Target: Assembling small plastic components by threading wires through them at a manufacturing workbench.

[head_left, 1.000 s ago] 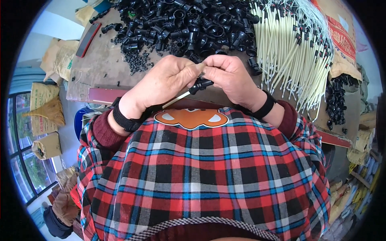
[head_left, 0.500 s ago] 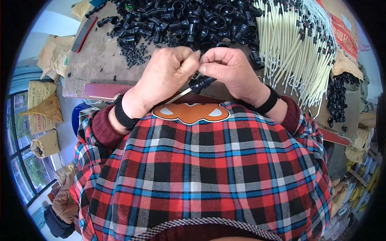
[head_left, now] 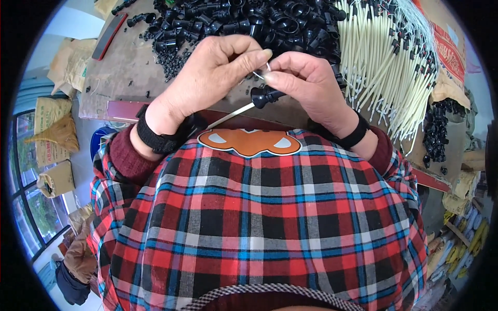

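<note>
Over the near part of the table, my left hand (head_left: 215, 75) is closed in a pinch, thumb against forefinger. My right hand (head_left: 311, 83) pinches just beside it. A thin white string (head_left: 258, 75) shows in a bent piece between the two sets of fingertips. Below them hangs a black plastic fitting (head_left: 265, 97) with a flared end, partly hidden by my right hand; whether my right fingers also grip it, I cannot tell. From the fitting a cream-coloured tube (head_left: 231, 116) slants down left toward my left wrist.
Behind my hands lies a heap of black plastic fittings (head_left: 288, 26), with tiny black parts (head_left: 174, 65) at its left. A bundle of cream tubes with strings (head_left: 381, 67) fills the right. A red-and-black flat tool (head_left: 110, 36) rests far left. More black parts (head_left: 436, 129) lie at the right edge.
My hands have moved slightly up and apart at the fingertips, baring the white string between them. The black fitting shows more fully below, nearer my right hand.
</note>
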Action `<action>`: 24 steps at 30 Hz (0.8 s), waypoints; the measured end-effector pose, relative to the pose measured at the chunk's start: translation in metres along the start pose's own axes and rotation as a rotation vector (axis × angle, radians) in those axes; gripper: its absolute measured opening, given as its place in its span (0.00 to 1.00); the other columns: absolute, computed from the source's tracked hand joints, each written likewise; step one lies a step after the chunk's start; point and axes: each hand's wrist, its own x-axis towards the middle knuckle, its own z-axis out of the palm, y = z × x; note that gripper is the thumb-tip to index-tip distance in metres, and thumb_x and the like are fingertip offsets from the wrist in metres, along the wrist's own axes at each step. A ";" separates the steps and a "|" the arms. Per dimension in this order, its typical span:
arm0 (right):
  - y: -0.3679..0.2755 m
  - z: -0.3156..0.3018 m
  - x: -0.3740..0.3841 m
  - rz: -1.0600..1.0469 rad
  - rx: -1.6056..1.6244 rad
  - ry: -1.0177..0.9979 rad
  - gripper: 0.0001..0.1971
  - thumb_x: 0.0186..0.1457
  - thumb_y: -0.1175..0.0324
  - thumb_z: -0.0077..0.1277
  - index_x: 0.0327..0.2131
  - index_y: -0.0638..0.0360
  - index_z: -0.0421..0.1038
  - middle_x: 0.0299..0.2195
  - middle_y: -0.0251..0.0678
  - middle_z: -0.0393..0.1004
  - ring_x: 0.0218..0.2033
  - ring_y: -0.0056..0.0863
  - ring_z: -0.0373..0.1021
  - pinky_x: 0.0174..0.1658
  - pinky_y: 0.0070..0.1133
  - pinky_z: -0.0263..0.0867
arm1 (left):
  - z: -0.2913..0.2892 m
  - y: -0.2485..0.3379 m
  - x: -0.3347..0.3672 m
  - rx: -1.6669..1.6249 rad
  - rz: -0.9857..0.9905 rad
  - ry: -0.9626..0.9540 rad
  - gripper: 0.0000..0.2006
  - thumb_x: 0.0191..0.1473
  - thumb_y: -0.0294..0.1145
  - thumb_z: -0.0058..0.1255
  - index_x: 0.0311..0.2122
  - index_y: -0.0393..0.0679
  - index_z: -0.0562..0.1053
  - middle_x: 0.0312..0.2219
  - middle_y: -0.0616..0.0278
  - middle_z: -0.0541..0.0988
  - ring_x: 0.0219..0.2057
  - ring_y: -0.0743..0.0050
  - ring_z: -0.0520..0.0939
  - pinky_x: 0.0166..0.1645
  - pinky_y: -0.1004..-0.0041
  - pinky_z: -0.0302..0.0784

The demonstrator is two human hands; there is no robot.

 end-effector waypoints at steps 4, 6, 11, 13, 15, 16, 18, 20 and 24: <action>-0.005 -0.001 -0.003 -0.028 -0.042 -0.005 0.07 0.53 0.75 0.52 0.36 0.66 0.74 0.28 0.27 0.74 0.29 0.11 0.66 0.33 0.11 0.62 | -0.005 0.003 0.004 -0.152 0.031 -0.126 0.11 0.59 0.37 0.48 0.30 0.39 0.73 0.20 0.74 0.70 0.25 0.89 0.67 0.29 0.83 0.63; -0.005 -0.002 -0.005 -0.022 -0.035 -0.009 0.07 0.53 0.75 0.52 0.36 0.67 0.74 0.29 0.28 0.74 0.30 0.12 0.67 0.35 0.11 0.63 | -0.013 0.006 -0.001 -0.210 0.020 -0.150 0.12 0.59 0.37 0.48 0.29 0.39 0.74 0.20 0.74 0.70 0.24 0.89 0.67 0.28 0.83 0.62; -0.002 -0.002 -0.006 -0.095 0.108 -0.036 0.05 0.53 0.74 0.52 0.32 0.66 0.74 0.27 0.29 0.74 0.27 0.13 0.67 0.32 0.11 0.62 | -0.023 0.006 -0.027 -0.316 -0.139 -0.152 0.12 0.58 0.36 0.50 0.28 0.39 0.75 0.19 0.72 0.72 0.22 0.88 0.69 0.27 0.81 0.64; 0.003 -0.003 -0.004 -0.032 0.213 -0.041 0.05 0.54 0.73 0.51 0.31 0.65 0.74 0.26 0.28 0.73 0.24 0.12 0.65 0.29 0.10 0.60 | -0.027 -0.005 -0.033 -0.310 -0.214 -0.130 0.11 0.57 0.36 0.50 0.28 0.39 0.74 0.19 0.71 0.72 0.23 0.87 0.70 0.27 0.81 0.65; 0.001 -0.004 -0.002 0.045 0.235 -0.033 0.05 0.54 0.72 0.50 0.31 0.64 0.74 0.25 0.27 0.72 0.23 0.11 0.63 0.27 0.10 0.58 | -0.035 -0.034 -0.037 0.088 -0.125 -0.111 0.08 0.54 0.34 0.53 0.31 0.39 0.74 0.21 0.65 0.75 0.25 0.78 0.75 0.31 0.77 0.70; 0.002 -0.006 -0.001 0.126 0.262 -0.013 0.05 0.55 0.72 0.50 0.30 0.63 0.74 0.24 0.26 0.71 0.22 0.10 0.62 0.25 0.09 0.56 | -0.037 -0.045 -0.035 0.287 -0.080 -0.106 0.08 0.52 0.33 0.54 0.32 0.39 0.74 0.22 0.62 0.76 0.26 0.73 0.77 0.32 0.75 0.72; 0.001 -0.006 0.000 0.204 0.287 0.000 0.06 0.55 0.71 0.50 0.30 0.63 0.73 0.23 0.25 0.70 0.20 0.09 0.60 0.23 0.09 0.53 | -0.034 -0.056 -0.031 0.400 -0.053 -0.118 0.08 0.50 0.32 0.55 0.32 0.39 0.74 0.23 0.59 0.77 0.27 0.68 0.78 0.33 0.72 0.72; 0.002 -0.006 0.001 0.222 0.246 0.011 0.06 0.55 0.70 0.49 0.30 0.62 0.73 0.22 0.23 0.68 0.19 0.08 0.57 0.22 0.09 0.49 | -0.029 -0.058 -0.024 0.620 -0.002 -0.153 0.09 0.46 0.31 0.57 0.33 0.40 0.74 0.25 0.54 0.78 0.30 0.57 0.79 0.36 0.66 0.74; 0.006 -0.005 0.002 0.235 0.207 0.023 0.06 0.55 0.70 0.50 0.29 0.61 0.73 0.21 0.21 0.67 0.19 0.07 0.55 0.21 0.09 0.47 | -0.027 -0.049 -0.020 0.733 -0.119 -0.186 0.10 0.43 0.30 0.57 0.32 0.41 0.74 0.28 0.52 0.78 0.34 0.48 0.77 0.38 0.61 0.73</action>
